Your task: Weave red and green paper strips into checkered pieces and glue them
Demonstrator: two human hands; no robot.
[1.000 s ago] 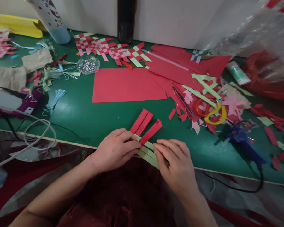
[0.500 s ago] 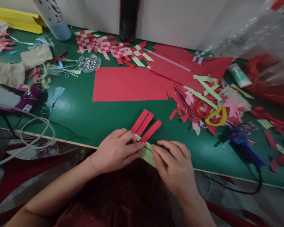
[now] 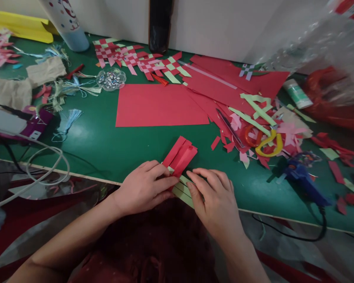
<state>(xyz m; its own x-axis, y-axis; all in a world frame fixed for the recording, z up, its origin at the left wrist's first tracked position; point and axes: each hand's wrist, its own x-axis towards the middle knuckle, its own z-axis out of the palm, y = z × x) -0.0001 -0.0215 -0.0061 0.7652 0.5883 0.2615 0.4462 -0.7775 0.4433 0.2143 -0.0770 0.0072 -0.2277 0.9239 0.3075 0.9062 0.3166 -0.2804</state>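
My left hand (image 3: 146, 186) is closed on a small piece of paper weaving at the table's front edge, its fingers covering much of it. Red paper strips (image 3: 178, 155) stick out beyond those fingers, pointing away from me and lying close together. Slit light green paper strips (image 3: 183, 193) run from under the left fingers towards the lower right. My right hand (image 3: 214, 192) is curled at the green strips, thumb and index finger close together at their upper edge. What lies between those two fingertips is partly hidden.
A red sheet (image 3: 162, 105) lies ahead. Woven checkered pieces (image 3: 129, 55) and a dish of beads (image 3: 111, 78) sit behind it. On the right are yellow-handled scissors (image 3: 270, 145), paper scraps and a blue glue gun (image 3: 306, 181) with its cord. Tassels (image 3: 67, 124) lie left.
The right-hand red strip has shifted left against the others, closing the gap. My right hand has moved slightly left and up along the green strips. My left hand stays in place.
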